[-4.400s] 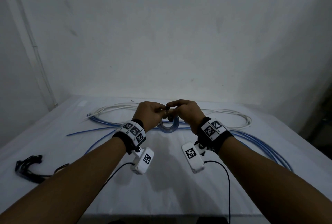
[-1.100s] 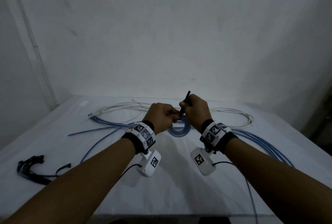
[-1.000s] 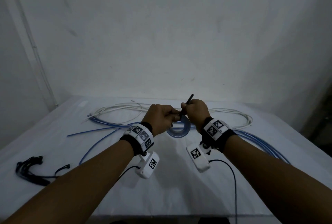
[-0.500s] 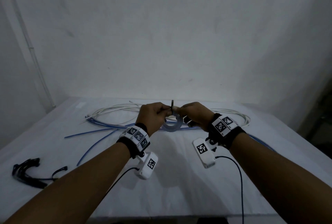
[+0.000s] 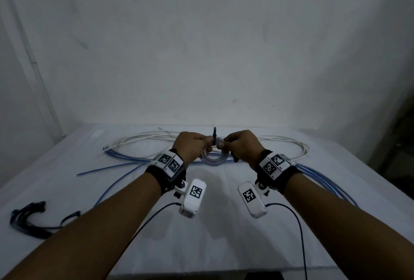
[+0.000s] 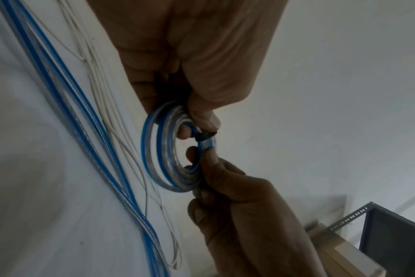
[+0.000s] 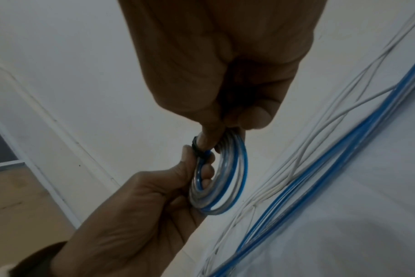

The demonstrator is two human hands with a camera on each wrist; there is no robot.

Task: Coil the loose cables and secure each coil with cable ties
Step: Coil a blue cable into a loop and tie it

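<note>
Near edge of table (image 5: 212,246): a bundle of black ties (image 5: 29,219) is seen at the left, untouched. Further in, a small blue-and-clear coil (image 5: 214,159) is held above the cloth between both hands. It is pinched on its left side by the left hand (image 5: 192,146) and on its right by the right hand (image 5: 240,145), thumb and fingertips closed on the turns (other fingers curled in). A black tie (image 6: 205,135) is wrapped round the coil top, tail sticking up. Beyond, loose blue cable (image 5: 134,160) and white cable (image 5: 143,139) are spread on the table.
</note>
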